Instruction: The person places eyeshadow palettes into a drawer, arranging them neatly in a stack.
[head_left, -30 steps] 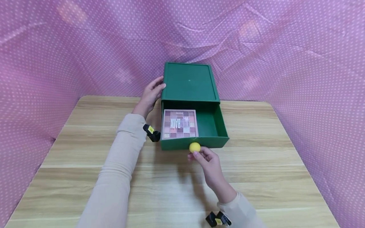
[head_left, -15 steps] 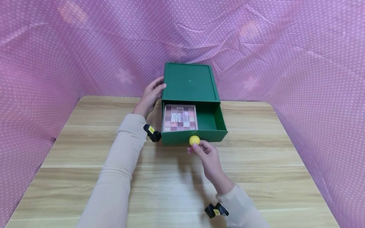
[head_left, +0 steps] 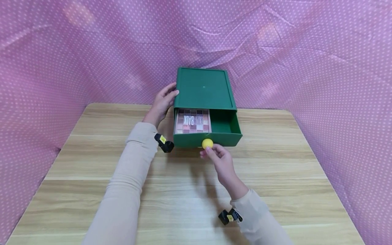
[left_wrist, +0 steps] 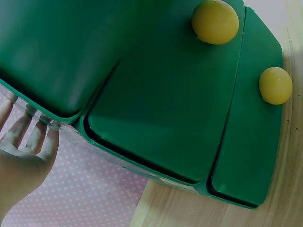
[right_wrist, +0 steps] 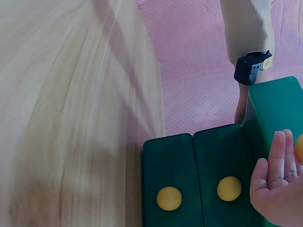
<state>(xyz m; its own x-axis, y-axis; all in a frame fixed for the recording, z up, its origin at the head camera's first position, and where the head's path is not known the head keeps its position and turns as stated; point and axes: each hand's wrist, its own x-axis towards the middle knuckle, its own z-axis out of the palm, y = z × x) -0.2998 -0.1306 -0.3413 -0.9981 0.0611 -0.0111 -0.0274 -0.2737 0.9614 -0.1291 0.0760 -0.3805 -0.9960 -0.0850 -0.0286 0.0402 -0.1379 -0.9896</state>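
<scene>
A green drawer cabinet [head_left: 203,87] stands at the back of the table, its top drawer [head_left: 225,123] pulled partly out. Inside that drawer, on the left, lies a flat makeup palette [head_left: 193,121] with a grid of pink and brown squares; its far end is under the cabinet top. My right hand [head_left: 223,163] pinches the drawer's round yellow knob [head_left: 207,143] between thumb and fingers. Against the cabinet's left side rests my left hand [head_left: 160,103], its fingers [left_wrist: 19,127] extended in the left wrist view. Two lower drawers [left_wrist: 165,94] look closed, each with a yellow knob [right_wrist: 169,198].
The wooden table [head_left: 171,204] extends in front of the cabinet and to both sides. Pink dotted cloth [head_left: 128,51] hangs behind and around it. A small black camera [head_left: 164,143] sits on the left wrist.
My right hand has pushed the top drawer inward, away from me, carrying the palette further under the cabinet top. The left hand stays against the cabinet's side.
</scene>
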